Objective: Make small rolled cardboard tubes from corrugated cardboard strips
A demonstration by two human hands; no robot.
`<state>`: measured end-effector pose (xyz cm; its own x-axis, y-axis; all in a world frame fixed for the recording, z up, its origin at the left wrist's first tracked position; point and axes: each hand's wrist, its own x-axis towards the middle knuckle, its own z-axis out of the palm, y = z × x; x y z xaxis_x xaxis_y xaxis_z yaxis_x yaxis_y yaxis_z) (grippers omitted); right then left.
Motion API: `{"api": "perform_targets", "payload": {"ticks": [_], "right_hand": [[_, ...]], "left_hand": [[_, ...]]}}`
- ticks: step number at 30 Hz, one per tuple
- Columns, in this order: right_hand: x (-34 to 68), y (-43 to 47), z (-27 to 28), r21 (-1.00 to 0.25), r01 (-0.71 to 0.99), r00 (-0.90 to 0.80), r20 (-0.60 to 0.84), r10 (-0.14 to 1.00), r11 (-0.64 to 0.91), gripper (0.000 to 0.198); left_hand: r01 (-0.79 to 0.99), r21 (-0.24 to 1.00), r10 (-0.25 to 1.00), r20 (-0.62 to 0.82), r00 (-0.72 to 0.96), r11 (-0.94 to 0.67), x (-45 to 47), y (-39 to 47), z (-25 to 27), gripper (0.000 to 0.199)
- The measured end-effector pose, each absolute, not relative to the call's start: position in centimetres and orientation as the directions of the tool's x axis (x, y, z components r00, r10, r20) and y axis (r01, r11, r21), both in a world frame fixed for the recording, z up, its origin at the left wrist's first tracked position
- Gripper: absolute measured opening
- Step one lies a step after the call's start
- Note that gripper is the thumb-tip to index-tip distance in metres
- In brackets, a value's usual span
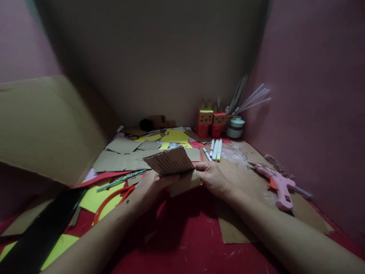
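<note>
Both hands hold a folded piece of corrugated cardboard [171, 161] above the red tabletop. Its upper flap stands up with bare ridges showing, and a smoother part slants down below. My left hand [155, 186] grips it from the left, the thumb lying along the fold. At the right edge, my right hand [211, 177] pinches the cardboard between thumb and fingers. Beside my left forearm lie orange-handled scissors [105, 203], partly covered by the arm, and a blue twisted stick [121, 180].
A pink glue gun [278, 186] lies on a cardboard sheet [239, 224] at right. Several markers [216, 149] lie behind my hands. Farther back stand two red decorated figures [205, 123], a pale jar [235, 127] and glue sticks [255, 99]. A large cardboard panel [51, 125] leans at left.
</note>
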<state>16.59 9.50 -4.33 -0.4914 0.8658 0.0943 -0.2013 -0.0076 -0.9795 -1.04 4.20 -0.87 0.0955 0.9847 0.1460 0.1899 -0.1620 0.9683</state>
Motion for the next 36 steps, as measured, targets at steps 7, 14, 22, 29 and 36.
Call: {"api": "perform_targets", "payload": {"ticks": [7,14,22,29,36], "right_hand": [[16.5,9.7,-4.6,-0.987,-0.158,-0.485,0.071,0.871,-0.007,0.015],[16.5,9.6,-4.8,-0.993,-0.122,-0.524,0.063,0.849,-0.002,0.02],[16.6,9.7,-4.9,-0.995,-0.09,-0.55,0.023,0.835,-0.032,0.02],[16.6,9.6,-4.6,-0.995,-0.084,-0.582,0.001,0.813,-0.059,0.023],[16.8,9.7,-4.5,-0.998,-0.054,-0.615,0.022,0.788,-0.015,0.028]], "left_hand": [[-0.014,1.0,0.991,-0.003,0.137,0.005,-1.2,4.3,-1.4,0.033],[-0.034,0.998,0.994,-0.052,0.092,0.056,-1.4,4.4,-1.8,0.025],[-0.009,0.996,0.993,-0.092,0.077,0.093,-1.2,4.6,-2.1,0.028],[0.064,0.993,0.995,-0.095,-0.009,0.096,-1.0,4.5,-2.3,0.032],[0.09,0.992,0.995,-0.095,0.009,0.093,-0.8,4.2,-1.9,0.028]]}}
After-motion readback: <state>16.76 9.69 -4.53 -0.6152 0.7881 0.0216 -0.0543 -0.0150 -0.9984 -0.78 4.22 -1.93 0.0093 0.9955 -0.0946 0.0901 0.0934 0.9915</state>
